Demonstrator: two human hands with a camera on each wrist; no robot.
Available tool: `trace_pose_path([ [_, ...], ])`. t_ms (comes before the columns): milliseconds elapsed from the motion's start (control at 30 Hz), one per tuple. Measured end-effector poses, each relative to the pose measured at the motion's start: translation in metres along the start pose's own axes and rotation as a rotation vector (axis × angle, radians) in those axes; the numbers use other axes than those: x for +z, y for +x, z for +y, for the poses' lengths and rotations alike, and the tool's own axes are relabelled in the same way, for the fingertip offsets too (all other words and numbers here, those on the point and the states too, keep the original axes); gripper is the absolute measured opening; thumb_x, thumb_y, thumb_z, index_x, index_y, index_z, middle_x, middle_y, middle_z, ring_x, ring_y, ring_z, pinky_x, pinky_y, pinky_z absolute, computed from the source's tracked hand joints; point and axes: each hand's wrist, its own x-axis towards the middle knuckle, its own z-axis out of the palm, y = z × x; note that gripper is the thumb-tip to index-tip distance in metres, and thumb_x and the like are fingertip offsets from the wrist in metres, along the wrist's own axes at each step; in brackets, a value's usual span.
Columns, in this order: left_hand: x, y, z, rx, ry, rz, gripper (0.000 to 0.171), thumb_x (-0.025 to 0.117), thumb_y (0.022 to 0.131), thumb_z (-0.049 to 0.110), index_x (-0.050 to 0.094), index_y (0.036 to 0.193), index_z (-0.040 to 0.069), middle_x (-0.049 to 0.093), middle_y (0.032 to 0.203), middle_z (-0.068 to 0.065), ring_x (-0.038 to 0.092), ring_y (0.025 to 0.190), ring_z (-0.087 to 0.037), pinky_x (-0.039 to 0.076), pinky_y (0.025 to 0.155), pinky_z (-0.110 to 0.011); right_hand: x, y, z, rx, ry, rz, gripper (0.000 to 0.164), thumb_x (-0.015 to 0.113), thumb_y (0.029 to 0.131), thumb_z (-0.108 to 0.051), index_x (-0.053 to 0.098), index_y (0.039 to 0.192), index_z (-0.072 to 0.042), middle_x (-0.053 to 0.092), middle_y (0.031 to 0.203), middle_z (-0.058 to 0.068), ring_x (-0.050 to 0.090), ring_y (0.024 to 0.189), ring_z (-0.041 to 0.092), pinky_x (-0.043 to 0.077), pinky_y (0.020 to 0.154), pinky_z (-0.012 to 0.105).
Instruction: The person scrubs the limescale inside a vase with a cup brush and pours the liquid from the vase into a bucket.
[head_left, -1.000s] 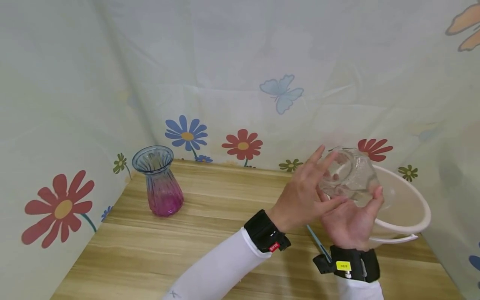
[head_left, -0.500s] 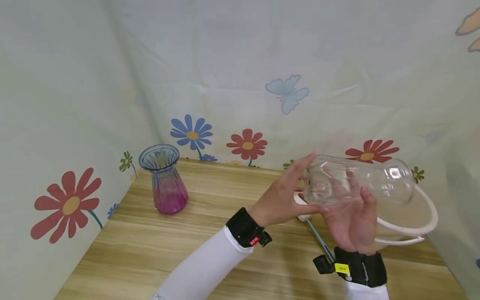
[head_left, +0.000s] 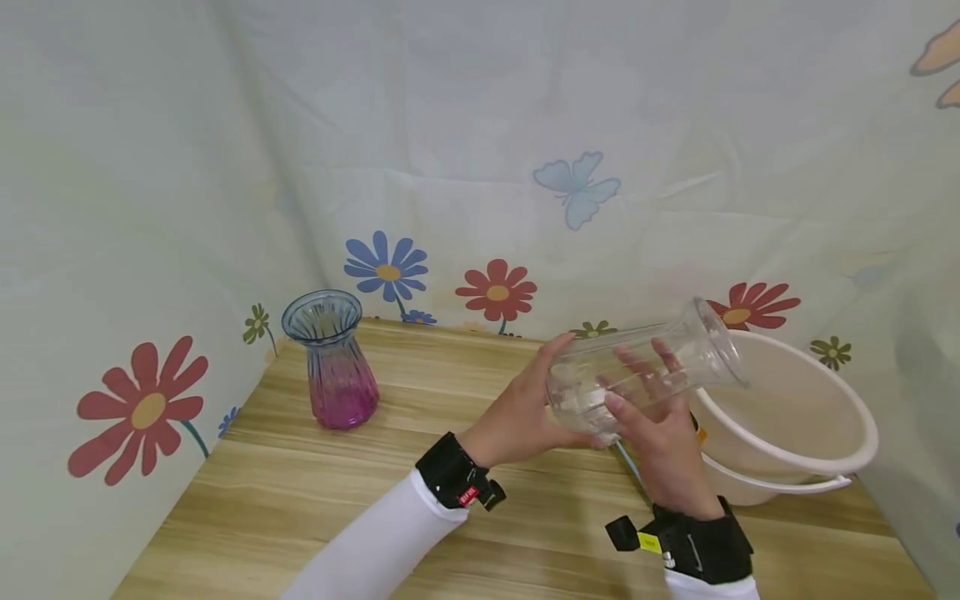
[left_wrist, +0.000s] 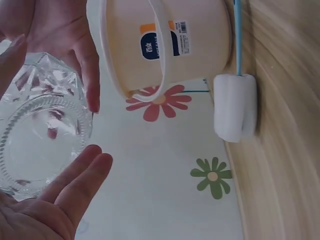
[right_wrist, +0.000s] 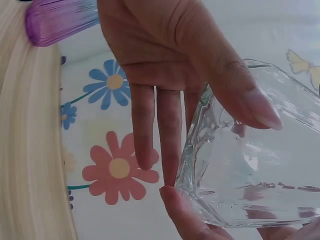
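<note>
A clear glass vase point(head_left: 637, 371) lies on its side in the air, its flared mouth to the right and slightly raised. Round its base end the left hand point(head_left: 517, 412) grips, fingers and thumb on opposite sides. My right hand point(head_left: 671, 458) holds the middle of the vase from below, thumb in front and fingers showing through the glass behind. In the left wrist view the patterned glass base point(left_wrist: 40, 140) faces the camera. The thick glass bottom corner point(right_wrist: 192, 165) shows close up in the right wrist view.
Below the vase's mouth stands a cream bucket point(head_left: 795, 421) with a white handle. Beside it lies a brush with a white sponge head point(left_wrist: 235, 107) and a blue handle. A blue-and-pink vase point(head_left: 337, 375) stands at the left on the wooden table point(head_left: 450, 367). Flowered cloth walls surround it.
The vase has swung to the left, its mouth now tipped upward. The right hand, with its palm spread beneath the vase half a second ago, now wraps its fingers round it.
</note>
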Motion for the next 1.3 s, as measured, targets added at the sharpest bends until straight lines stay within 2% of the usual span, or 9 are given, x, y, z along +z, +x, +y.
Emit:
trace_pose_path([
  [100, -0.004, -0.009, -0.006, -0.086, -0.039, -0.029, 0.125, 0.095, 0.072, 0.044, 0.008, 0.162, 0.041, 0.039, 0.160, 0.002, 0.052, 0.136, -0.018, 0.050, 0.109, -0.041, 0.007, 0.000, 0.006, 0.043, -0.148, 0.025, 0.083, 0.057, 0.100, 0.007, 0.015, 0.160, -0.031, 0.039, 0.155, 0.004, 0.058, 0.131, 0.019, 0.058, 0.096, 0.031],
  [200, -0.009, -0.020, -0.015, -0.154, -0.105, -0.055, 0.124, 0.095, 0.071, 0.044, 0.011, 0.161, 0.040, 0.044, 0.156, 0.004, 0.055, 0.132, -0.016, 0.051, 0.107, -0.042, 0.014, 0.001, 0.015, 0.081, -0.279, 0.043, 0.088, 0.063, 0.097, 0.005, 0.014, 0.162, -0.030, 0.037, 0.155, 0.007, 0.053, 0.131, 0.028, 0.058, 0.093, 0.029],
  [333, -0.013, -0.035, -0.031, -0.201, -0.156, -0.083, 0.122, 0.095, 0.071, 0.044, 0.012, 0.159, 0.041, 0.047, 0.152, 0.006, 0.055, 0.132, -0.015, 0.051, 0.107, -0.041, 0.023, 0.000, 0.029, 0.133, -0.404, 0.040, 0.091, 0.071, 0.095, -0.002, 0.017, 0.162, -0.031, 0.038, 0.156, 0.007, 0.047, 0.134, 0.038, 0.056, 0.094, 0.030],
  [433, -0.015, -0.045, -0.042, -0.222, -0.167, -0.095, 0.121, 0.095, 0.072, 0.044, 0.010, 0.159, 0.040, 0.046, 0.153, 0.005, 0.054, 0.134, -0.015, 0.049, 0.109, -0.041, 0.028, 0.001, 0.039, 0.165, -0.483, 0.016, 0.091, 0.076, 0.093, -0.010, 0.018, 0.160, -0.033, 0.041, 0.156, 0.006, 0.047, 0.135, 0.039, 0.051, 0.101, 0.040],
  [567, -0.018, -0.057, -0.055, -0.275, -0.149, -0.092, 0.124, 0.095, 0.070, 0.049, 0.011, 0.161, 0.032, 0.049, 0.154, 0.001, 0.058, 0.132, -0.015, 0.050, 0.109, -0.040, 0.033, 0.003, 0.052, 0.181, -0.563, -0.025, 0.092, 0.082, 0.090, -0.019, 0.021, 0.158, -0.034, 0.041, 0.157, 0.006, 0.049, 0.135, 0.040, 0.044, 0.107, 0.057],
  [700, -0.023, -0.068, -0.063, -0.350, -0.140, -0.070, 0.126, 0.094, 0.069, 0.052, 0.015, 0.162, 0.025, 0.049, 0.156, -0.004, 0.057, 0.136, -0.020, 0.050, 0.109, -0.044, 0.040, 0.008, 0.065, 0.183, -0.607, -0.067, 0.095, 0.085, 0.087, -0.023, 0.023, 0.158, -0.035, 0.041, 0.157, 0.009, 0.047, 0.135, 0.039, 0.046, 0.106, 0.060],
  [867, -0.032, -0.077, -0.072, -0.373, -0.112, -0.014, 0.122, 0.093, 0.071, 0.051, 0.017, 0.162, 0.023, 0.041, 0.162, -0.008, 0.048, 0.145, -0.026, 0.045, 0.115, -0.051, 0.054, 0.018, 0.080, 0.204, -0.632, -0.115, 0.095, 0.088, 0.084, -0.028, 0.027, 0.155, -0.037, 0.041, 0.160, 0.007, 0.041, 0.143, 0.038, 0.037, 0.114, 0.061],
  [1067, -0.041, -0.083, -0.083, -0.397, -0.018, 0.126, 0.121, 0.091, 0.072, 0.055, 0.021, 0.162, 0.018, 0.038, 0.163, -0.012, 0.045, 0.146, -0.030, 0.042, 0.117, -0.055, 0.071, 0.037, 0.105, 0.191, -0.636, -0.140, 0.097, 0.090, 0.081, -0.032, 0.027, 0.155, -0.039, 0.040, 0.162, 0.005, 0.031, 0.154, 0.036, 0.028, 0.120, 0.067],
  [1300, -0.053, -0.079, -0.101, -0.385, 0.060, 0.313, 0.111, 0.094, 0.074, 0.028, 0.027, 0.159, 0.006, 0.043, 0.157, -0.020, 0.046, 0.144, -0.034, 0.040, 0.117, -0.054, 0.094, 0.061, 0.135, 0.189, -0.582, -0.141, 0.097, 0.091, 0.080, -0.030, 0.029, 0.155, -0.034, 0.041, 0.162, 0.004, 0.031, 0.155, 0.030, 0.024, 0.124, 0.062],
])
